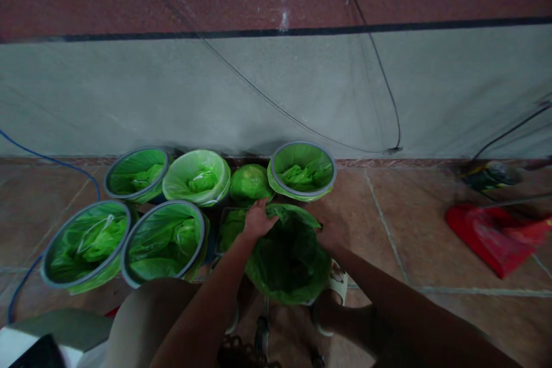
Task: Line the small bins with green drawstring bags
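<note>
A green plastic bag lines a bin between my feet, its mouth spread wide and dark inside. My left hand grips the bag's rim at the upper left, fingers curled over the edge. At the upper right, my right hand is closed on the opposite side of the rim. Close behind my left hand sit a tied green bag bundle and a lined bin with a grey ring. The bin's walls are hidden under the bag.
Several more green-lined bins stand to the left, among them a front bin and a pale-lined bin. A red dustpan lies on the tiles at right. Cables hang along the wall; a blue cable crosses the floor at left.
</note>
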The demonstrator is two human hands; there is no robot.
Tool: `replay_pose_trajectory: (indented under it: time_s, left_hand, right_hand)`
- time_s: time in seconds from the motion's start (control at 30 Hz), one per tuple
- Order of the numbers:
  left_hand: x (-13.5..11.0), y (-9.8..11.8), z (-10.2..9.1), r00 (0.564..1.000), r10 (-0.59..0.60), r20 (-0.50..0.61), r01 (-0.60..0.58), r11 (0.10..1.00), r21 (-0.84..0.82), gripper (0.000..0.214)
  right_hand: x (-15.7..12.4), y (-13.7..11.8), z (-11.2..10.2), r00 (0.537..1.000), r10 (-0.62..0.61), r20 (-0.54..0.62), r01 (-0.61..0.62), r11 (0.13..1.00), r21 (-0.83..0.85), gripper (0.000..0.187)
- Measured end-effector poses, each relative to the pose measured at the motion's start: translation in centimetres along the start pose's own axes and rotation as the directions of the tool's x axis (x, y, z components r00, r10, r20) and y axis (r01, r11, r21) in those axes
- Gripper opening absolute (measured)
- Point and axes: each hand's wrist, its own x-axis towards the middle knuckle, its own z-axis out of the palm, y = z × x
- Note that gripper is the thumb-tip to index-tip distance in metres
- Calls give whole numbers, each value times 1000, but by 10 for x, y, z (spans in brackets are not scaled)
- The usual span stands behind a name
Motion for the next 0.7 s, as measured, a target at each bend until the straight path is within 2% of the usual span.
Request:
replay_pose_trajectory:
  time_s: [0.17,0.2,0.33,0.37,0.57,0.7]
  left_hand:
    - [12,-11,-3,993,-114,-19,107,967,-230,41]
    - [16,-11,-3,991,-132,-14,126,964,-232,41]
    - [29,-9,-1,978,-206,41,210,961,-178,48]
    - [30,-9,1,975,-211,65,220,958,-184,47]
    - [24,-16,12,977,-174,120,199,949,-244,36]
    - [14,-22,12,992,-43,120,74,962,-264,28]
  right_hand:
    - [-13,3,-9,990,-31,137,24,999,48,16]
    - [-10,0,-14,992,-36,121,30,998,52,20]
    - [9,-21,-34,994,-74,-84,82,993,89,41]
    - [15,-27,-35,991,-88,-98,97,991,93,43]
    - [33,-45,-24,985,-170,33,172,985,-36,39]
    - [33,-37,-17,968,-235,84,241,968,-67,38]
